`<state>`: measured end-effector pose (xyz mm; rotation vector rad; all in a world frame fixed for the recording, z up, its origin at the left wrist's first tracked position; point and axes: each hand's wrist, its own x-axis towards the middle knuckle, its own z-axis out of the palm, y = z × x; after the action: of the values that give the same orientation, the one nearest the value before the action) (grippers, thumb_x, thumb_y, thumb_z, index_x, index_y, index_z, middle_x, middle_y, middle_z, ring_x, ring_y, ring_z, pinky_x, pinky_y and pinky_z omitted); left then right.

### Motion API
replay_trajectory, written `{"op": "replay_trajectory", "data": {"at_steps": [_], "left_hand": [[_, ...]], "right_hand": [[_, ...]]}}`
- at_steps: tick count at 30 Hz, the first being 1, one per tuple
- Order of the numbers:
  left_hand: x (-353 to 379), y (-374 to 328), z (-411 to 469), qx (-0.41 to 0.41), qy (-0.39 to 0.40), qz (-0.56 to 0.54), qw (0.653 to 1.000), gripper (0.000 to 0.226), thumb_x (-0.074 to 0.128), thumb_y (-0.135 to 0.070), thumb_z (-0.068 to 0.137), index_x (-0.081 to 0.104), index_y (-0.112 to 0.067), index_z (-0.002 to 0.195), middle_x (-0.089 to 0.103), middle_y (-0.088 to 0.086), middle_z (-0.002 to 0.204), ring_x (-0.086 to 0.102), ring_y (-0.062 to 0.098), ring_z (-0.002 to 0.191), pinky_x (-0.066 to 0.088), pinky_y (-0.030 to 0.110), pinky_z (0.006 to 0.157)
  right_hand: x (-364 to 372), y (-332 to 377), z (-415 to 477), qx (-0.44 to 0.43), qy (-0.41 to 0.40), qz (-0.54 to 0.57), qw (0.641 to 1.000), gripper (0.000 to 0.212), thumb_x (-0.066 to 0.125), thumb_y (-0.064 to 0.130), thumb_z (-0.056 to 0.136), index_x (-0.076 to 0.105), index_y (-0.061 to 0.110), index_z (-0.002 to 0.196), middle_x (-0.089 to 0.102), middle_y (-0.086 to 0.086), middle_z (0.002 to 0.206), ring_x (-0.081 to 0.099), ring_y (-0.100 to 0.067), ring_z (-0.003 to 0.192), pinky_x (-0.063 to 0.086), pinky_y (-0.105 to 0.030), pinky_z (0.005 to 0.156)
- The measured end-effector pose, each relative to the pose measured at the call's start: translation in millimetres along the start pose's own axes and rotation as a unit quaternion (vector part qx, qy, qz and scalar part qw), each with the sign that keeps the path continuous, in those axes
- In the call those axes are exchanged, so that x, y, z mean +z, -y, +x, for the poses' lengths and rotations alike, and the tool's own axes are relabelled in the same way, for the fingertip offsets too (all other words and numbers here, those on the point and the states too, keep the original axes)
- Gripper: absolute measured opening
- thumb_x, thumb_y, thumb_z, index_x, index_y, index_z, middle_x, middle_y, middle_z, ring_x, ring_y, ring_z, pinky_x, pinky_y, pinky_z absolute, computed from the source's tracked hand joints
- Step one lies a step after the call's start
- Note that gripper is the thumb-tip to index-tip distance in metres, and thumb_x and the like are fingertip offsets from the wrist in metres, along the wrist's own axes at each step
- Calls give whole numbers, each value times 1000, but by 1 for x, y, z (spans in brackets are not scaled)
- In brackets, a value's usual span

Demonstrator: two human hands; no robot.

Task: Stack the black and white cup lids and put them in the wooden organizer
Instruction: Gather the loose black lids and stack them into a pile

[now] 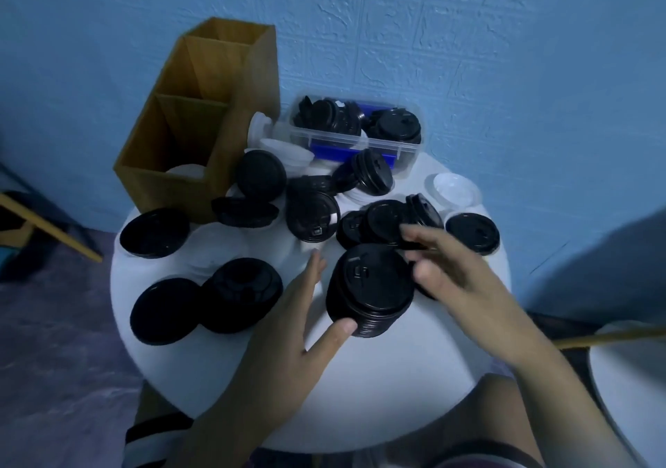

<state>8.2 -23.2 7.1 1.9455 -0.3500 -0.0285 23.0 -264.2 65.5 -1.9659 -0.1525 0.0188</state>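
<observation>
On the table [360,406] I see the stack of lids [371,287] between my fingers: those of my left hand [288,319] lie along its left, thumb at its near edge, and those of my right hand [454,280] are over its far right. The organizer [173,143] stands well beyond the left fingertips, and the box [407,150] of lids lies behind the right fingers.

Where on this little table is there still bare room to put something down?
The widest bare patch is the near edge of the white table, in front of the tall stack of black lids. Everything from that stack back to the wooden organizer and the clear plastic box is crowded with loose lids.
</observation>
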Motion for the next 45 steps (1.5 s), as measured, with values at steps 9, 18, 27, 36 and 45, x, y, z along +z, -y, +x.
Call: {"op": "replay_trajectory", "data": {"at_steps": [9, 18, 27, 36, 45], "left_hand": [[-33, -1, -13, 127, -153, 149, 969, 39, 56, -33, 97, 66, -19, 131, 62, -19, 131, 55, -4, 125, 44, 13, 103], [-84, 42, -9, -23, -118, 417, 901, 78, 47, -77, 80, 61, -23, 135, 62, 7, 138, 51, 35, 131, 30, 58, 113], [-71, 42, 1, 33, -123, 397, 909, 67, 56, -68, 78, 67, -24, 127, 65, -2, 133, 58, 27, 125, 29, 59, 115], [-69, -1, 20, 83, -165, 90, 979, 66, 66, -57, 82, 54, -28, 140, 54, -26, 138, 50, -1, 131, 40, 10, 103], [-45, -18, 36, 35, 55, -62, 996, 62, 78, -26, 79, 56, -37, 136, 61, -19, 137, 54, 2, 130, 44, 26, 110]], "right_hand": [[66, -9, -14, -55, 21, -23, 998, 70, 73, 52, 82, 43, 49, 146, 45, 22, 152, 40, -5, 143, 38, -42, 117], [69, -10, -16, -33, -24, -14, 999, 77, 86, 37, 78, 48, 41, 145, 58, 24, 137, 57, -4, 127, 46, -30, 107], [66, -7, -15, -41, -16, -18, 999, 77, 82, 37, 76, 48, 40, 145, 59, 24, 135, 57, -4, 126, 44, -28, 107], [60, -10, -10, -21, -25, 11, 999, 80, 83, 39, 67, 47, 37, 138, 63, 29, 124, 59, 1, 121, 46, -15, 98], [48, -11, -10, -15, 51, 78, 995, 92, 83, 44, 73, 36, 41, 152, 53, 20, 145, 50, -5, 136, 46, -29, 110]]}}
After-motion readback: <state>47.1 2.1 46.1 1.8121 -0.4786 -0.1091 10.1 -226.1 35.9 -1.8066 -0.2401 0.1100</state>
